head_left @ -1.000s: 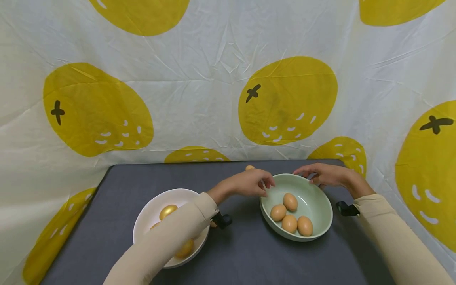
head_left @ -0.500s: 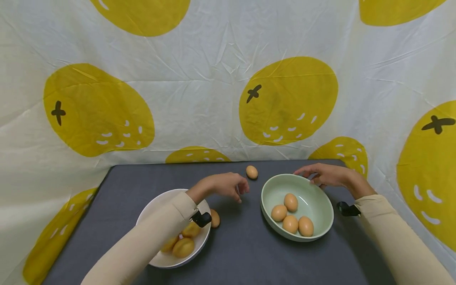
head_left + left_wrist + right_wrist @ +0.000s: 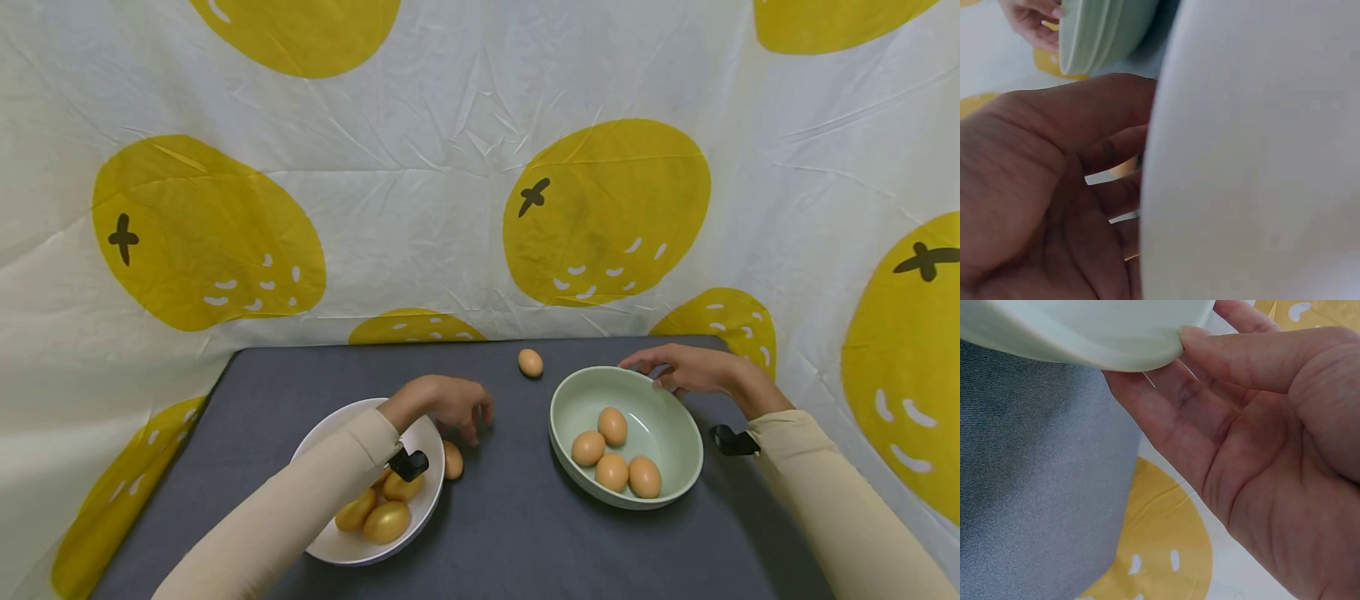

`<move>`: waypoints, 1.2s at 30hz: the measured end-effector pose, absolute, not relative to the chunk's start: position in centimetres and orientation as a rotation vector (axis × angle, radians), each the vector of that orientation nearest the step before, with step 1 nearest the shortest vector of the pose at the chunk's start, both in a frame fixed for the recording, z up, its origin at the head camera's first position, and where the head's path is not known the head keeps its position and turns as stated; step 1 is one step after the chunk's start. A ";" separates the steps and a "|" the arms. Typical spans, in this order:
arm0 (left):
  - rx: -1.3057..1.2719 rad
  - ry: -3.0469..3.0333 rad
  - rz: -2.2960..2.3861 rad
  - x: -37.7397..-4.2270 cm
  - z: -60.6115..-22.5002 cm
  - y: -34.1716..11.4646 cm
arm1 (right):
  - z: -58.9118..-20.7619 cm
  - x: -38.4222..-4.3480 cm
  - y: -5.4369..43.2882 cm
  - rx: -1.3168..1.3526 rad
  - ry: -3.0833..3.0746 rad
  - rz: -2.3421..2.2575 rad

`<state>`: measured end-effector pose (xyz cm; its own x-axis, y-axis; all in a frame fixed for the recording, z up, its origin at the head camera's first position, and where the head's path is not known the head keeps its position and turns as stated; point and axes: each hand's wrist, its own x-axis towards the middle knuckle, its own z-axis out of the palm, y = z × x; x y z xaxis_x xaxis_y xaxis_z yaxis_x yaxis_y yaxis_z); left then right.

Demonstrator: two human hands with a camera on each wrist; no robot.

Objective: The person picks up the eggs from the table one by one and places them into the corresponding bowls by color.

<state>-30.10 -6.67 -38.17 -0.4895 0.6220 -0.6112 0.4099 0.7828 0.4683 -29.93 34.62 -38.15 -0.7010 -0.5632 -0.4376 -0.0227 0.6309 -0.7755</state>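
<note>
My left hand (image 3: 453, 404), fingers loosely bent and holding nothing, hovers at the far right side of the white bowl (image 3: 330, 543). Just below its fingertips a brown egg (image 3: 452, 461) lies on the cloth against that bowl. In the left wrist view the bowl's wall (image 3: 1260, 156) hides those fingertips. Several golden eggs (image 3: 387, 522) rest inside, partly covered by the left sleeve. With thumb over the rim and fingers outside, my right hand (image 3: 1254, 437) holds the pale green bowl (image 3: 667, 425) at its far right edge. Several brown eggs (image 3: 612, 472) sit in it.
Another brown egg (image 3: 530, 363) lies near the back edge of the dark grey tablecloth (image 3: 495, 533), left of the green bowl. Behind the table hangs a white curtain (image 3: 420, 233) with yellow fruit prints.
My left hand has drawn back leftward from the green bowl's rim to the egg beside the white bowl, uncovering the egg at the back. The right hand and green bowl stay nearly still.
</note>
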 end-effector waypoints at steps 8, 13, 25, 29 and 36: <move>0.869 2.205 0.073 -29.8 -39.2 -6.8 | -38.2 -29.8 34.6 -0.452 2.168 -1.023; 0.874 2.201 -0.047 -29.8 -39.6 -7.0 | -38.1 -29.7 34.6 -0.467 2.153 -1.032; 0.815 2.279 -0.038 -29.7 -39.7 -7.2 | -38.5 -29.9 34.8 -0.459 2.163 -1.029; 0.819 2.252 -0.063 -29.6 -39.8 -7.0 | -38.5 -29.9 34.8 -0.455 2.166 -1.032; 0.825 2.215 -0.065 -29.6 -40.0 -6.9 | -38.6 -29.9 34.9 -0.465 2.168 -1.029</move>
<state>-29.58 -6.95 -40.01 -0.5045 0.5406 -0.6733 0.5791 0.7902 0.2005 -29.94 34.94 -38.58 -0.7025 -0.5685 -0.4281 -0.0278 0.6229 -0.7818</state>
